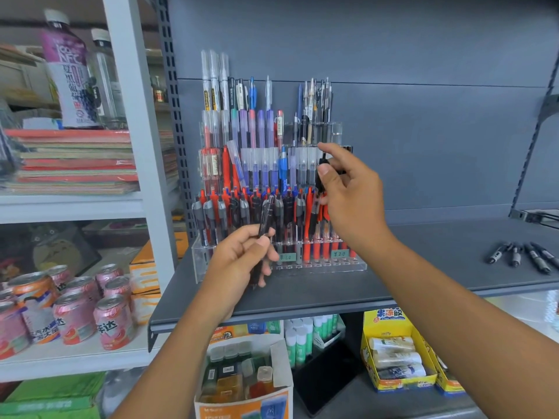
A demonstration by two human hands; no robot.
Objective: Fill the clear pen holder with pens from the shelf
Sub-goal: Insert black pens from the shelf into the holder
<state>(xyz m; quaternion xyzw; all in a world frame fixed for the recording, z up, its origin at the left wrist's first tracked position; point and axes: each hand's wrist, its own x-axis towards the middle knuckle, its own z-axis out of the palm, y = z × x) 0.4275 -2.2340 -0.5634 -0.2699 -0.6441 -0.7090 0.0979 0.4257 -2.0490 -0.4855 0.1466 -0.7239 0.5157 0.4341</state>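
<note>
A clear tiered pen holder (348, 266) stands on the grey shelf (423, 267), its rows packed with red, black, blue and purple pens. My left hand (239, 264) grips a dark pen (266, 217) upright in front of the lowest row. My right hand (351, 192) pinches a black pen (321, 172) between thumb and fingers, over the right side of the holder at the second tier. Several loose black pens (523, 255) lie on the shelf at the far right.
A white rack on the left holds drink cans (75, 313), bottles (69, 74) and stacked notebooks (75, 161). Below the grey shelf sit boxes of ink bottles (242, 376), glue sticks (302, 337) and a yellow box (396, 358). A shelf bracket (535, 216) juts out at the right.
</note>
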